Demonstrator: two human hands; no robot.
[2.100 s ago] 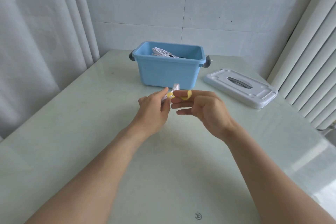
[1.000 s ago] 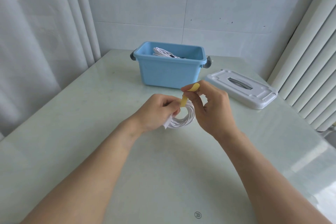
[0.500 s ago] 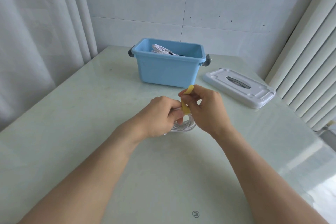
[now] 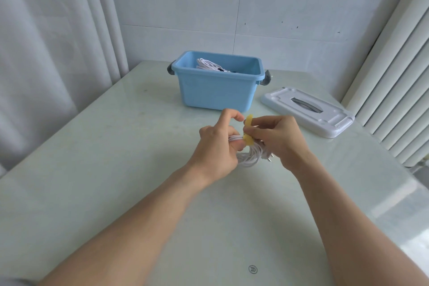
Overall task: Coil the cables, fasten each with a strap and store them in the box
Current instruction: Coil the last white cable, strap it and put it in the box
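Fastening step, seen from the head camera. The left hand (image 4: 217,148) holds a coiled white cable (image 4: 249,158) just above the pale tabletop (image 4: 116,169), its lower fingers curled round the bundle while the forefinger and thumb are raised toward the free end of a yellow strap (image 4: 248,131). The right hand (image 4: 277,139) pinches that strap, which already passes round the strands on the near side of the coil; its grip is narrow and closed on the strap. A plug (image 4: 269,158) sticks out below the right hand. The step in hand appears to be wrapping and closing the strap, so the coiling of this cable looks finished. The next move probably calls for pulling the strap snug round all the loops and pressing its end down on itself while the left hand keeps the coil from springing apart, then carrying the bundle to the open blue box (image 4: 218,86), which stands farther back and already contains at least one white coil (image 4: 207,65). The white lid (image 4: 306,109) lies flat to the right of the box. Hidden or unclear: the strap's fastening surface, how many turns it has made, the far part of the coil behind the fingers, and most of the box's interior below its rim.
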